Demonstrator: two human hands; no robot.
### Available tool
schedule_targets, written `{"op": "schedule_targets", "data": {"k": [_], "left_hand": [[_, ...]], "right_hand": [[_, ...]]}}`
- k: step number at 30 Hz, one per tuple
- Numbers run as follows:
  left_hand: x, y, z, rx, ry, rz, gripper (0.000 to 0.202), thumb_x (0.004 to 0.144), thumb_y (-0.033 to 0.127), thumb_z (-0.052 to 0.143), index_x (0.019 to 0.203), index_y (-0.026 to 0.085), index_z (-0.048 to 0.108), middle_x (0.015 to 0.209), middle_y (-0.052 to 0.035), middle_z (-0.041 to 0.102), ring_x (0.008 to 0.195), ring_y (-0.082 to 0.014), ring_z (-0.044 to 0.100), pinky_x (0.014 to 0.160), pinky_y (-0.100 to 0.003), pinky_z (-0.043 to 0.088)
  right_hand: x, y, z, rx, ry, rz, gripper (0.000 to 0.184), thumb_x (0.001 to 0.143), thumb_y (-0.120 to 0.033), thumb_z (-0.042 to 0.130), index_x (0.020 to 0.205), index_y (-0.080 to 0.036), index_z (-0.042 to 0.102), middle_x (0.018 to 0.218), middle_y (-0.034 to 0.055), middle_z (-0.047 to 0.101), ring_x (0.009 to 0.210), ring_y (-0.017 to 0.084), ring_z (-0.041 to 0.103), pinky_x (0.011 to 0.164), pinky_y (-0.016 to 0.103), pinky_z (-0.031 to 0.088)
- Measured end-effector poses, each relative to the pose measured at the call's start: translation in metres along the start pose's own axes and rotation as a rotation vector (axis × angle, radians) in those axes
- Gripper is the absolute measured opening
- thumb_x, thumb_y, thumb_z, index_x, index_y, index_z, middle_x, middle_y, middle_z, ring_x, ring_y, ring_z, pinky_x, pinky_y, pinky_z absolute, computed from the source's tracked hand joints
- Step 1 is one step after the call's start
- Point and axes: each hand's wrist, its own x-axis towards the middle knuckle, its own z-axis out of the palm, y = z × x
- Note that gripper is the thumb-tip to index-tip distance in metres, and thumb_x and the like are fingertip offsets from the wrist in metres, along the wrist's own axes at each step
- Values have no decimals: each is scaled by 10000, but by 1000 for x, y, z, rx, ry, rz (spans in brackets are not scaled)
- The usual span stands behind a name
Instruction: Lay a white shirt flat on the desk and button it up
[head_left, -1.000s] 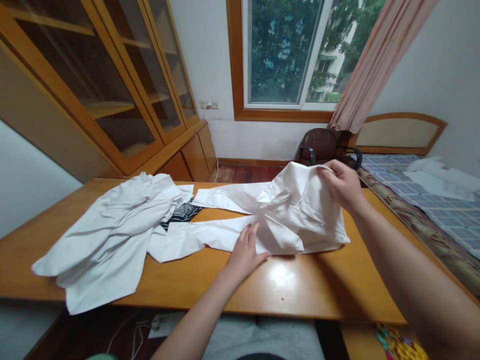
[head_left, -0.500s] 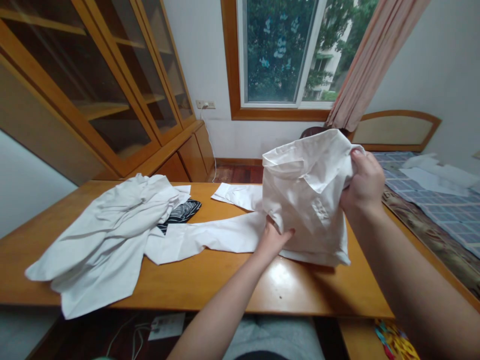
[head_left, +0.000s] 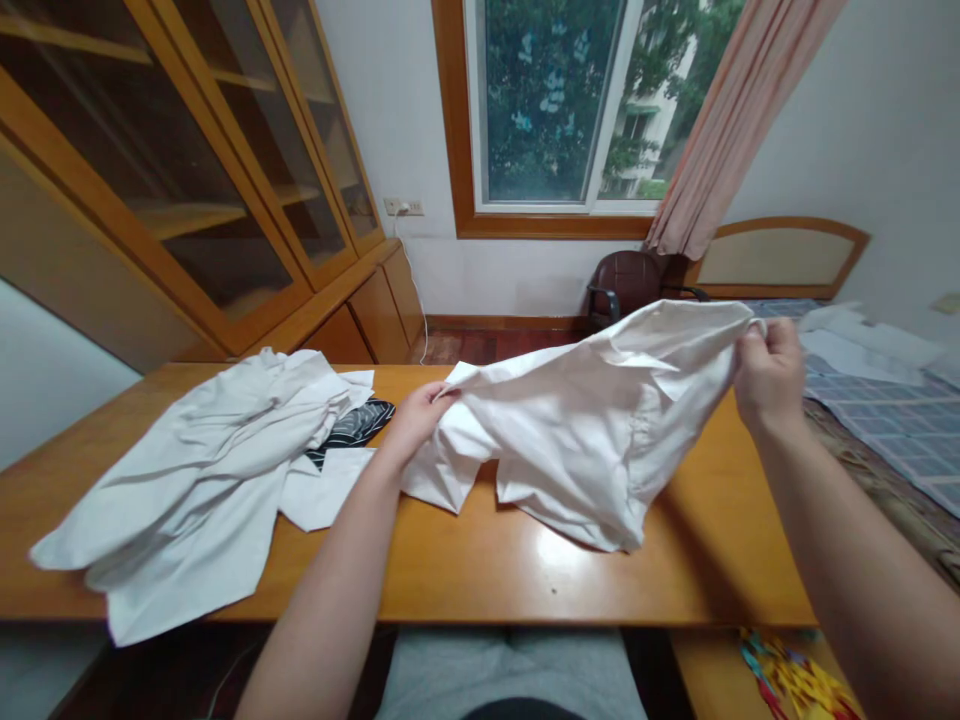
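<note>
Shows white on held garment (head_left: 570, 415) and heaped cloth (head_left: 202, 460), black with white lines on smaller fabric (head_left: 358, 424), pink on curtain (head_left: 739, 130).

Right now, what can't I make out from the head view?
All in the head view:
Held cloth: the corner inside the right hand, hidden by its fingers.
Black cloth: full shape, partly covered by the white pile.
White flap: right end, behind the left forearm.
Chair: lower part, behind held cloth and table.
Yellow bundle: cut off by the bottom edge.
</note>
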Motion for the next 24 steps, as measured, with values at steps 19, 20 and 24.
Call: {"op": "schedule_targets", "data": {"k": [19, 20, 24], "left_hand": [[4, -46, -113, 730, 17, -224, 495, 755, 634, 493, 695, 190, 705, 729, -59, 722, 725, -240, 639, 637, -273, 447], [4, -54, -112, 750, 7, -235, 469, 754, 611, 499, 704, 195, 711, 753, -63, 734, 749, -249, 650, 655, -279, 454], [3, -80, -106, 779, 51, -229, 370, 757, 511, 543, 848, 212, 741, 919, -79, 763, 885, -291, 673, 769, -323, 484]], "right_hand": [[-77, 56, 22, -29, -936, 420, 784, 744, -620, 724, 1375, -217, 491, 788, 24, 669, 665, 199, 637, 559, 273, 477], [-82, 61, 23, -28, -931, 424, 808, 724, -612, 745, 1379, -216, 486, 771, 8, 644, 647, 190, 623, 547, 269, 471], [-98, 74, 27, -25, -837, 424, 887, 688, -626, 758, 1407, -201, 459, 715, -29, 561, 600, 166, 567, 505, 259, 440]]}}
